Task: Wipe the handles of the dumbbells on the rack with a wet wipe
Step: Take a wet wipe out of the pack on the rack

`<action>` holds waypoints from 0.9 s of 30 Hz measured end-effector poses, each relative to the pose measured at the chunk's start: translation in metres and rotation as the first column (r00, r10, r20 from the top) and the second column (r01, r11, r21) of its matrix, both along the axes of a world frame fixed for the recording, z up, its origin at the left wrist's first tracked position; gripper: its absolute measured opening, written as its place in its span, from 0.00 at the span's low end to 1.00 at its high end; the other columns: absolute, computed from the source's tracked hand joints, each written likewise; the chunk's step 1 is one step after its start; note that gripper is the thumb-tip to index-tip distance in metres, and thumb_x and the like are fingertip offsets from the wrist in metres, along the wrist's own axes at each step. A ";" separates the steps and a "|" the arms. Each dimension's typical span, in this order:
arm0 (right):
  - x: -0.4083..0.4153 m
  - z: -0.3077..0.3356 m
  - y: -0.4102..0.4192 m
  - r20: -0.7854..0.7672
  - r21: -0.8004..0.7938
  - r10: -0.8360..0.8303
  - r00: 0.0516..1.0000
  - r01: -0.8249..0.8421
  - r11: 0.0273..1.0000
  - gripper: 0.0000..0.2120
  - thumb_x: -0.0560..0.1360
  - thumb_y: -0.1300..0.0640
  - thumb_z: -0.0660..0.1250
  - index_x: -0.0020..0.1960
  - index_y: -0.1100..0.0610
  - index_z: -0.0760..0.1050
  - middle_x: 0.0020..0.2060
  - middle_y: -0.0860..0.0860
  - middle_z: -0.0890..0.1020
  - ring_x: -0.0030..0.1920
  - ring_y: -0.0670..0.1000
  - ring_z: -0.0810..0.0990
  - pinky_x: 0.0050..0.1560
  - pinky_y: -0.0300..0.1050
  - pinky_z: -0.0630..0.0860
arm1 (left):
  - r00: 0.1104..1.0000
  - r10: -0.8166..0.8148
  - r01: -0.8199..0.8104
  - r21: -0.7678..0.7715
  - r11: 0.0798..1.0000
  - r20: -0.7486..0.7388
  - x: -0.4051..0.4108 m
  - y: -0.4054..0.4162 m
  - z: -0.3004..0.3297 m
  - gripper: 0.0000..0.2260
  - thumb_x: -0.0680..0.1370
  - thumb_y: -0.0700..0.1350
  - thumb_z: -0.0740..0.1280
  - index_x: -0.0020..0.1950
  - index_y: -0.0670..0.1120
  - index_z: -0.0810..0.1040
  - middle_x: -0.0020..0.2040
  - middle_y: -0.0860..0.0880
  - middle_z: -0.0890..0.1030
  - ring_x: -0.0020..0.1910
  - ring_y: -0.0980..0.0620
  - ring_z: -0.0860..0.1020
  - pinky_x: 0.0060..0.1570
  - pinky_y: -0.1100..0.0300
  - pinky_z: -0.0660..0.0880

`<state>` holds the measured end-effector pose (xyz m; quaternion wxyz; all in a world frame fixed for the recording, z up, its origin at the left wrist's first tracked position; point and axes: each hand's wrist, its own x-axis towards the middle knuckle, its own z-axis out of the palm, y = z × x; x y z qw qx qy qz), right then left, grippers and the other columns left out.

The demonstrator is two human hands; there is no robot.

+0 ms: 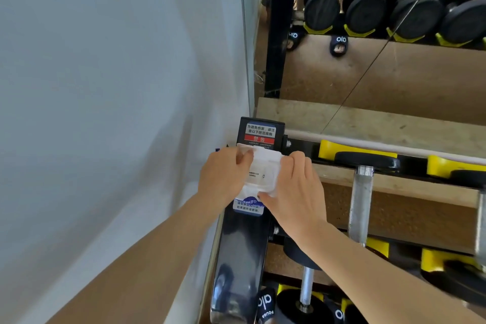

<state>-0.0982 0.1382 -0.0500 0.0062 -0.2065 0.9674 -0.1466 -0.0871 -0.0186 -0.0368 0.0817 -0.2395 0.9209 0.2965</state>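
A white pack of wet wipes point(263, 173) with a clear plastic lid lies on top of the black rack post point(260, 131). My left hand point(223, 179) grips its left side, fingers curled over the top edge. My right hand point(294, 189) holds its right side, the thumb at the lid's lower corner. Whether the lid is lifted I cannot tell. To the right, a dumbbell with a grey metal handle point(360, 200) rests in yellow cradles point(339, 150) on the rack. A second handle point(306, 287) shows lower down.
A white wall point(118, 87) closes the left side. A mirror point(394, 34) behind the rack reflects black dumbbells and two sandalled feet. My own sandals point(265, 302) show at the bottom by the rack's base. More dumbbells point(462, 173) continue off to the right.
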 end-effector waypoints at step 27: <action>-0.029 0.003 -0.009 0.471 -0.188 0.049 0.881 0.046 0.981 0.09 0.80 0.52 0.58 0.52 0.51 0.77 0.41 0.48 0.81 0.40 0.49 0.80 0.37 0.44 0.75 | 0.976 -0.189 0.147 -0.301 0.942 -0.113 0.024 -0.003 -0.008 0.06 0.83 0.43 0.62 0.60 0.47 0.71 0.55 0.49 0.74 0.40 0.53 0.71 0.40 0.61 0.77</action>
